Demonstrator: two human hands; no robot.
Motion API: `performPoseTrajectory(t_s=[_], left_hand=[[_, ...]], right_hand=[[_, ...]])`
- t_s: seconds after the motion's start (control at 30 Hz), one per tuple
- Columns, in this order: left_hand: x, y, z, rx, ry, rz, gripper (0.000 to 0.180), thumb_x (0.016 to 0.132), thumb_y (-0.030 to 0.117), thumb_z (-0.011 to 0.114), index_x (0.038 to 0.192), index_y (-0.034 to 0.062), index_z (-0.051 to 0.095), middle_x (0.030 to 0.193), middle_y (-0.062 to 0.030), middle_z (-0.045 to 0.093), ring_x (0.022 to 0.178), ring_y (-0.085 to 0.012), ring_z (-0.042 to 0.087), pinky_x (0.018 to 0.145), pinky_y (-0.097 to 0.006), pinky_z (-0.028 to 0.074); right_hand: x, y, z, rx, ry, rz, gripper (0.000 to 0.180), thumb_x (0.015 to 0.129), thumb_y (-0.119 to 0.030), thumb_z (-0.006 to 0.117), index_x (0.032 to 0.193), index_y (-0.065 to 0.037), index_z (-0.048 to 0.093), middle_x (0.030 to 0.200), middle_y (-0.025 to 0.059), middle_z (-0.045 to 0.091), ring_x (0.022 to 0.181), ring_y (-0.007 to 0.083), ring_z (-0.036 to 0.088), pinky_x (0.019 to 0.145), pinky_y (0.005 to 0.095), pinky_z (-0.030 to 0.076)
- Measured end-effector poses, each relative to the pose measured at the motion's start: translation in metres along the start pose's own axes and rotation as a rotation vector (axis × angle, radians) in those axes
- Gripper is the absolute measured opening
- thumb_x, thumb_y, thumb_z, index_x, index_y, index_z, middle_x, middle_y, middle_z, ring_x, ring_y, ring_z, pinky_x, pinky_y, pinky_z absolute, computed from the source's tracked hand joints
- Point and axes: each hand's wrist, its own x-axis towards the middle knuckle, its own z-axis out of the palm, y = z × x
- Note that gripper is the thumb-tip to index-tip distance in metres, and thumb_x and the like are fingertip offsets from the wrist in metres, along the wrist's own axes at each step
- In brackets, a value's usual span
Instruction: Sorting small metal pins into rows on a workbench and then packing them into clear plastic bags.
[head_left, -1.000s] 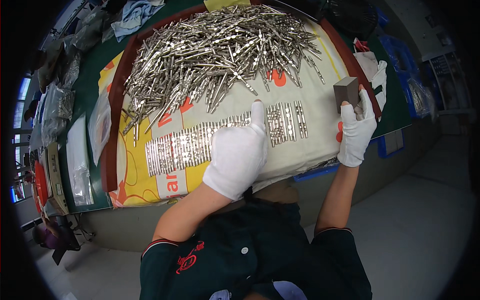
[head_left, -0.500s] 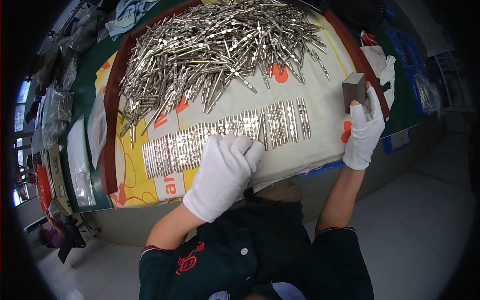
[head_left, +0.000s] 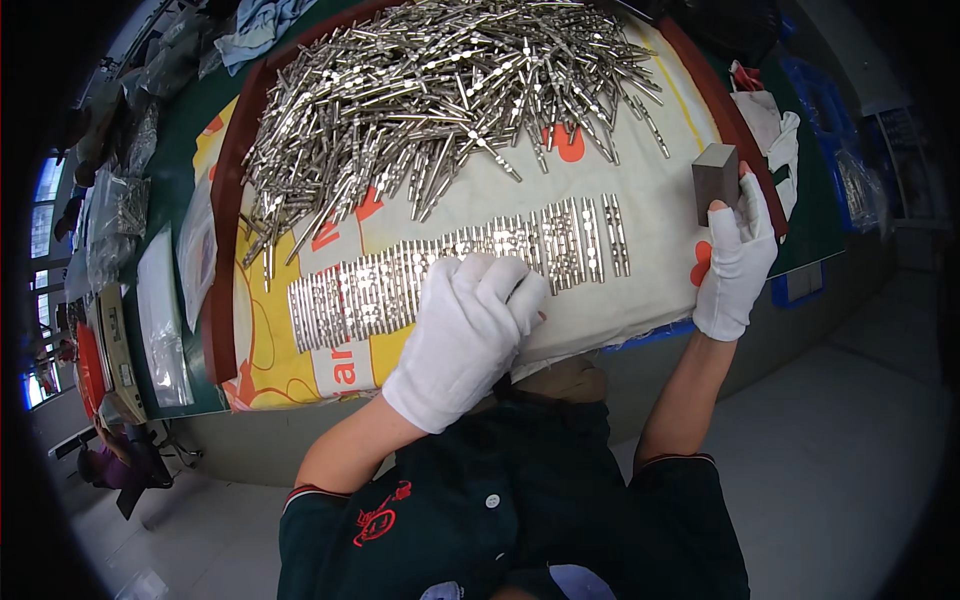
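My left hand (head_left: 462, 338), in a white glove with bare fingertips, is closed over the near edge of a row of shiny metal pins (head_left: 370, 292). Its curled fingers hide whatever is between them, along with part of the row. The pins are slim stepped rods lying side by side, with a few at the right end spaced farther apart. In my right hand (head_left: 738, 265), also gloved, a grey rectangular block (head_left: 715, 182) is gripped upright between thumb and fingers. That hand is at the right side of the cloth, beside the dark red border.
A large heap of loose metal pins (head_left: 440, 95) covers the far part of the patterned cloth (head_left: 640, 225). Dark red rails (head_left: 222, 270) border the cloth at both sides. Plastic bags (head_left: 165, 320) lie at the left, and a white cloth (head_left: 783, 150) hangs at the right.
My left hand has shifted slightly right along the row. A tilted pin seen by its fingertips before is no longer visible there. My right hand keeps its hold on the block.
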Motion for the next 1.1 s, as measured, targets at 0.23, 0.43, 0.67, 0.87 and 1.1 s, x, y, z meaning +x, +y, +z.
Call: performPoseTrajectory(t_s=[0.23, 0.43, 0.67, 0.87, 1.1], left_hand=[[0.004, 0.001, 0.001, -0.094, 0.037, 0.008, 0.040, 0.073, 0.021, 0.073, 0.109, 0.0108, 0.057, 0.104, -0.0064, 0.054, 0.098, -0.0256, 0.053, 0.084, -0.041, 0.039], [0.022, 0.008, 0.002, -0.249, -0.190, 0.192, 0.081, 0.073, 0.044, 0.071, 0.136, 0.0011, 0.043, 0.146, -0.0162, 0.039, 0.135, -0.0331, 0.037, 0.112, -0.047, 0.026], [0.038, 0.026, 0.020, -0.164, -0.242, 0.253, 0.089, 0.079, 0.064, 0.055, 0.139, -0.0001, 0.041, 0.149, -0.0151, 0.036, 0.140, -0.0275, 0.032, 0.116, -0.046, 0.020], [0.021, 0.017, 0.011, -0.193, -0.259, 0.198, 0.092, 0.080, 0.065, 0.053, 0.141, -0.0017, 0.037, 0.149, -0.0183, 0.036, 0.138, -0.0330, 0.034, 0.115, -0.047, 0.021], [0.024, -0.029, -0.020, -0.127, -0.274, 0.265, 0.097, 0.071, 0.065, 0.060, 0.139, -0.0018, 0.040, 0.148, -0.0189, 0.037, 0.138, -0.0330, 0.035, 0.113, -0.049, 0.024]], right_hand=[[0.001, 0.002, -0.005, -0.017, -0.028, 0.012, 0.057, 0.081, -0.006, 0.069, 0.135, 0.000, 0.050, 0.094, 0.0045, 0.061, 0.063, 0.0037, 0.046, 0.052, 0.0184, 0.037], [0.001, 0.003, -0.005, 0.051, -0.028, -0.018, 0.057, 0.082, -0.006, 0.069, 0.135, 0.001, 0.050, 0.093, 0.0046, 0.061, 0.064, 0.0033, 0.046, 0.052, 0.0182, 0.038], [0.000, 0.003, -0.006, 0.091, -0.040, -0.010, 0.058, 0.081, -0.005, 0.069, 0.136, 0.001, 0.049, 0.095, 0.0048, 0.060, 0.065, 0.0034, 0.047, 0.052, 0.0181, 0.038], [0.002, 0.006, -0.009, 0.092, -0.047, -0.015, 0.059, 0.080, -0.006, 0.069, 0.136, 0.001, 0.049, 0.095, 0.0057, 0.061, 0.064, 0.0031, 0.047, 0.051, 0.0183, 0.037], [0.003, 0.008, -0.008, 0.102, -0.026, -0.024, 0.061, 0.080, -0.008, 0.071, 0.136, 0.002, 0.049, 0.101, 0.0067, 0.061, 0.073, 0.0046, 0.051, 0.055, 0.0174, 0.040]])
